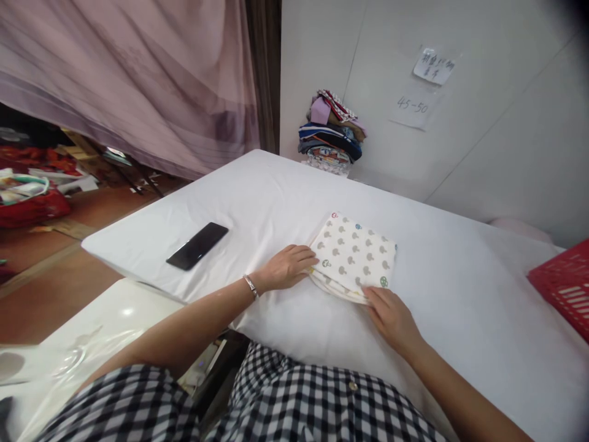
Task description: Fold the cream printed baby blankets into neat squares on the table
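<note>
A folded white cloth (354,248) with grey, mushroom-like prints and a few coloured ones lies flat on the white-covered table (276,196). Its near edge shows several layers, curved and slightly uneven. My left hand (289,266), with a bracelet at the wrist, holds the cloth's left corner, fingers on top and thumb by the edge. At the near right corner, my right hand (391,316) pinches the layers between fingers and thumb. The underside of the cloth is hidden.
A black phone (197,245) lies on the table to the left. Stacked folded fabrics (331,132) stand against the wall beyond the far edge. A red plastic basket (564,285) is at the right. A pink curtain (151,80) hangs at the back left.
</note>
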`<act>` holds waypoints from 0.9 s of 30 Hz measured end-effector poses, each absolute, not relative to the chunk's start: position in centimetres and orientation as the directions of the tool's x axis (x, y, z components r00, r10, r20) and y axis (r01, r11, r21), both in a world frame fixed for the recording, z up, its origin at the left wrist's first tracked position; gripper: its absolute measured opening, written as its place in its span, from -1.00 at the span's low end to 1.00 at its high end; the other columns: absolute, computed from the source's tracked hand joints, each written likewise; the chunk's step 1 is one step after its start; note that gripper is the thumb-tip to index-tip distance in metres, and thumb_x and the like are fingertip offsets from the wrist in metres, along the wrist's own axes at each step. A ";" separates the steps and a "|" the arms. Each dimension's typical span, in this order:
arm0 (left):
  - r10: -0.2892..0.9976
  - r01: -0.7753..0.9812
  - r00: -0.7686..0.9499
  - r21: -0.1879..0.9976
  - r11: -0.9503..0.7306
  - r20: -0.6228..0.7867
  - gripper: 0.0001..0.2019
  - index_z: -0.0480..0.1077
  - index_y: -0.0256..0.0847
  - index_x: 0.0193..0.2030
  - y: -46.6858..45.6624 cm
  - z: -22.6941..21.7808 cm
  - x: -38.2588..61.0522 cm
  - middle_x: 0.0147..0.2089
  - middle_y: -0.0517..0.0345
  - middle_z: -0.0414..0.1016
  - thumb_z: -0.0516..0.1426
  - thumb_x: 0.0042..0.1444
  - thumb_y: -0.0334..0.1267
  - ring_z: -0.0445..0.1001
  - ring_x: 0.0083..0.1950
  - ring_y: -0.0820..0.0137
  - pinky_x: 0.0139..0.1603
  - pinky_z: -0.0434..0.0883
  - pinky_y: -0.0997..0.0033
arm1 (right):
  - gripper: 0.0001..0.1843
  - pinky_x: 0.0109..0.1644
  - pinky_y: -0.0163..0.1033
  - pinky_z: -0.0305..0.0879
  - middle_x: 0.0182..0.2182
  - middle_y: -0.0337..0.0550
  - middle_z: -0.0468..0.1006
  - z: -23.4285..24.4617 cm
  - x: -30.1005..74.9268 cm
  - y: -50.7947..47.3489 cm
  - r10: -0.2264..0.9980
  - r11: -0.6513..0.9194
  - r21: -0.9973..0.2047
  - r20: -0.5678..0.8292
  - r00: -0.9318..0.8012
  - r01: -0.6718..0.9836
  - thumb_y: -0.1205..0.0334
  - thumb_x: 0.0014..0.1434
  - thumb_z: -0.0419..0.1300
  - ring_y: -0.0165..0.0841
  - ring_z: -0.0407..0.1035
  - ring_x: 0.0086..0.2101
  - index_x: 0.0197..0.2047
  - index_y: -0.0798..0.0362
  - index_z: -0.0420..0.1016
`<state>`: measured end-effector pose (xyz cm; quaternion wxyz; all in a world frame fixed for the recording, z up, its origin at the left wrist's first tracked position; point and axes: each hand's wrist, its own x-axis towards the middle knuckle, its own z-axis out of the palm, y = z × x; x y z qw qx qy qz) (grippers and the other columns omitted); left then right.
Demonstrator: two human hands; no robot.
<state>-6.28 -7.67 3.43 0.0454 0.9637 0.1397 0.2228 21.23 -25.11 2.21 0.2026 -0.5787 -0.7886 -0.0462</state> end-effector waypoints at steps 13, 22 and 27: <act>0.335 0.311 0.852 0.126 -0.942 0.402 -0.68 0.31 -0.19 0.06 -8.6 2.2 -4.2 0.13 -0.02 0.36 0.01 0.16 -0.39 0.21 0.22 0.21 0.18 0.19 0.09 | -0.59 -0.02 -0.03 0.32 -0.04 -0.03 0.41 3.4 21.2 -24.9 0.939 0.303 -0.227 0.238 -0.249 0.926 0.20 0.16 0.08 -0.19 0.31 -0.06 0.10 0.03 0.32; 0.312 0.247 0.867 0.210 -0.946 0.388 -0.47 0.26 -0.19 0.12 -7.1 2.2 -5.1 0.21 0.00 0.28 -0.07 0.01 -0.63 0.14 0.28 0.30 0.19 0.27 0.14 | -0.62 0.02 -0.05 0.32 0.00 -0.04 0.38 3.5 21.4 -24.8 0.944 0.255 -0.304 0.284 -0.168 0.918 0.13 0.22 0.05 -0.21 0.28 -0.01 0.09 0.00 0.31; 0.293 0.229 0.865 0.198 -0.953 0.407 -0.55 0.32 -0.21 0.05 -6.1 3.6 -5.1 0.09 0.04 0.40 -0.03 0.02 -0.57 0.23 0.22 0.29 0.17 0.30 0.17 | -0.59 0.04 0.00 0.30 0.02 -0.03 0.38 3.4 22.3 -24.5 0.920 0.352 -0.249 0.272 -0.284 0.902 0.24 0.20 0.04 -0.19 0.28 0.00 0.13 -0.02 0.27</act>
